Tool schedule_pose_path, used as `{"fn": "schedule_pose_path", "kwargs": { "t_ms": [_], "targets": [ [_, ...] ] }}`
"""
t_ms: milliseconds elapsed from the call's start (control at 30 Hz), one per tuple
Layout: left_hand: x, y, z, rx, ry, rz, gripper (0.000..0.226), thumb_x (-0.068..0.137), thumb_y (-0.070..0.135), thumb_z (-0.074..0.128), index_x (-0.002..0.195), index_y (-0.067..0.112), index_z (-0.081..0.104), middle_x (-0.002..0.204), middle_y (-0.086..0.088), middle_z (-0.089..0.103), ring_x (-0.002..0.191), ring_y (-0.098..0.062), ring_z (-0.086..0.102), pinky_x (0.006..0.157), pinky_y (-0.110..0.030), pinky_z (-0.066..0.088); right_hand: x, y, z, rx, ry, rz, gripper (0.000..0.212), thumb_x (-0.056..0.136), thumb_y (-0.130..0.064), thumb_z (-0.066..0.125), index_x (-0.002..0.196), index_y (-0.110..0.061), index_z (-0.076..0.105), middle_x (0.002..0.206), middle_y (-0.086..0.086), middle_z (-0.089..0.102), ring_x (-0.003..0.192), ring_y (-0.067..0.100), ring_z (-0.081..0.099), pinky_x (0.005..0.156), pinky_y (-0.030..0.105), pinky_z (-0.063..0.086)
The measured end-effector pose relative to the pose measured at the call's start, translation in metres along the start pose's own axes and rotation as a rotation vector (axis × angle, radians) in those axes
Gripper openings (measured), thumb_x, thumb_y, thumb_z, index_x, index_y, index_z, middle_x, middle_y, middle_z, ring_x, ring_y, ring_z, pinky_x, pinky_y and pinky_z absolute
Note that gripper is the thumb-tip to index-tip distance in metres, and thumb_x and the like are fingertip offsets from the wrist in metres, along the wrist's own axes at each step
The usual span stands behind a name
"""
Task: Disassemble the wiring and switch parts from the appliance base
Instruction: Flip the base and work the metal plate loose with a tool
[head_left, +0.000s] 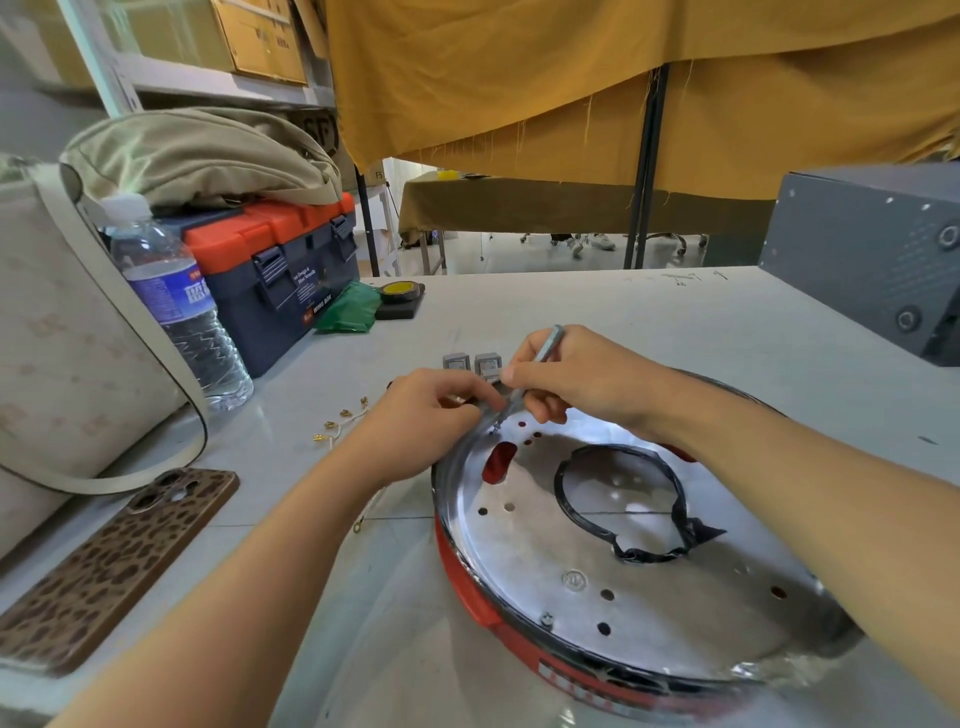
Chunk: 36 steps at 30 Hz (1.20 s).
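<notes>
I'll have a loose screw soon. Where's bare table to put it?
Bare table lies beyond the switch blocks, toward the grey box. Another patch sits between phone and base. Near the wires it is crowded.

The appliance base (597, 561) has a bright, polished metal plate that mirrors the light, set in a glossy red plastic rim (467, 587). A loop of shiny black tape (623, 499) lies on the plate. The bench (571, 306) is smooth, pale and faintly glossy. The toolbox (280, 275) is matt dark plastic with an orange lid, the water bottle (176, 306) clear ribbed plastic with a printed label. The bag (197, 156) on the toolbox is soft beige cloth. The hanging curtain (571, 78) is mustard woven cloth with frayed edges.
</notes>
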<state>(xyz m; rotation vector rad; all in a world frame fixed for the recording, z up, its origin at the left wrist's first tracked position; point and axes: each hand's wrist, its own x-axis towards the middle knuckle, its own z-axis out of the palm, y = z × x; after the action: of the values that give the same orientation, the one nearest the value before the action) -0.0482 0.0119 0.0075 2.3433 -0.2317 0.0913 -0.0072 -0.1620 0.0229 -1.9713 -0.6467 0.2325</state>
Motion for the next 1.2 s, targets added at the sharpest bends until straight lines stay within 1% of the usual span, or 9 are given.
{"fn": "schedule_pose_path", "kwargs": {
  "t_ms": [133, 200, 367, 467, 533, 733, 867, 1033, 1200],
  "targets": [
    [0.0012, -0.0026, 0.0004, 0.040, -0.002, -0.001, 0.029, 0.084, 0.014, 0.052, 0.084, 0.038, 0.069, 0.086, 0.006, 0.069, 0.076, -0.018, 0.064, 0.062, -0.030, 0.055, 0.0004, 0.0019, -0.0029, 0.020, 0.016, -0.029, 0.018, 0.090, -0.011, 0.061, 0.073, -0.008, 0.065, 0.051, 0.000, 0.058, 0.051, 0.008, 0.052, 0.050, 0.016, 0.043],
    [0.0024, -0.0022, 0.0003, 0.079, -0.028, 0.000, 0.029, 0.083, 0.015, 0.053, 0.080, 0.041, 0.066, 0.086, 0.012, 0.065, 0.073, -0.012, 0.061, 0.060, -0.023, 0.049, 0.0004, 0.0023, -0.0035, 0.033, 0.029, -0.038, 0.018, 0.089, -0.015, 0.064, 0.073, -0.008, 0.068, 0.054, 0.000, 0.059, 0.053, 0.008, 0.053, 0.052, 0.017, 0.044],
    [0.0049, -0.0003, -0.0016, 0.205, -0.065, 0.005, 0.028, 0.084, 0.020, 0.055, 0.075, 0.047, 0.059, 0.082, 0.022, 0.058, 0.070, -0.002, 0.056, 0.054, -0.015, 0.040, -0.0021, -0.0003, -0.0009, -0.002, 0.028, -0.068, 0.028, 0.092, -0.027, 0.060, 0.071, -0.010, 0.068, 0.069, 0.013, 0.061, 0.056, 0.009, 0.049, 0.056, 0.020, 0.042],
    [0.0065, -0.0002, -0.0016, 0.251, -0.070, 0.013, 0.023, 0.085, 0.022, 0.056, 0.081, 0.044, 0.060, 0.084, 0.013, 0.061, 0.070, -0.005, 0.056, 0.055, -0.016, 0.044, -0.0038, -0.0017, -0.0019, -0.028, 0.003, -0.039, 0.028, 0.096, -0.024, 0.054, 0.076, -0.009, 0.066, 0.049, -0.001, 0.054, 0.046, 0.006, 0.046, 0.054, 0.019, 0.041],
    [0.0068, 0.0000, -0.0013, 0.263, -0.075, 0.008, 0.021, 0.085, 0.022, 0.056, 0.085, 0.043, 0.060, 0.085, 0.011, 0.060, 0.072, -0.005, 0.055, 0.056, -0.017, 0.046, -0.0045, -0.0017, -0.0018, -0.012, -0.020, -0.016, 0.024, 0.097, -0.019, 0.052, 0.080, -0.008, 0.064, 0.045, -0.003, 0.054, 0.042, 0.006, 0.046, 0.050, 0.017, 0.042],
    [0.0077, 0.0015, -0.0001, 0.304, -0.077, 0.008, 0.019, 0.086, 0.023, 0.056, 0.089, 0.041, 0.060, 0.082, 0.018, 0.054, 0.072, -0.005, 0.054, 0.055, -0.017, 0.044, -0.0059, -0.0018, -0.0029, 0.017, -0.010, -0.019, 0.021, 0.094, -0.011, 0.054, 0.078, -0.005, 0.067, 0.051, 0.002, 0.058, 0.048, 0.006, 0.052, 0.052, 0.016, 0.046],
    [0.0078, 0.0012, 0.0004, 0.315, -0.074, 0.008, 0.020, 0.087, 0.021, 0.055, 0.088, 0.041, 0.059, 0.080, 0.016, 0.055, 0.070, -0.005, 0.053, 0.053, -0.017, 0.040, -0.0059, -0.0020, -0.0021, 0.000, -0.002, -0.042, 0.028, 0.094, -0.023, 0.057, 0.074, -0.009, 0.070, 0.052, -0.002, 0.055, 0.053, 0.007, 0.050, 0.056, 0.019, 0.045],
    [0.0078, 0.0016, 0.0010, 0.306, -0.064, 0.012, 0.019, 0.088, 0.023, 0.055, 0.089, 0.040, 0.061, 0.080, 0.017, 0.057, 0.072, -0.005, 0.054, 0.054, -0.016, 0.039, -0.0058, -0.0028, -0.0012, -0.060, 0.005, -0.041, 0.041, 0.098, -0.033, 0.049, 0.067, -0.015, 0.069, 0.044, -0.011, 0.048, 0.050, 0.004, 0.043, 0.059, 0.022, 0.042],
    [0.0074, 0.0026, 0.0007, 0.326, -0.064, 0.009, 0.016, 0.090, 0.025, 0.054, 0.091, 0.039, 0.061, 0.088, 0.009, 0.060, 0.072, -0.006, 0.054, 0.056, -0.017, 0.044, -0.0068, -0.0019, -0.0018, -0.024, -0.026, -0.002, 0.030, 0.100, -0.022, 0.046, 0.084, -0.008, 0.067, 0.046, -0.005, 0.053, 0.045, 0.005, 0.045, 0.051, 0.019, 0.042]
  ]
}}
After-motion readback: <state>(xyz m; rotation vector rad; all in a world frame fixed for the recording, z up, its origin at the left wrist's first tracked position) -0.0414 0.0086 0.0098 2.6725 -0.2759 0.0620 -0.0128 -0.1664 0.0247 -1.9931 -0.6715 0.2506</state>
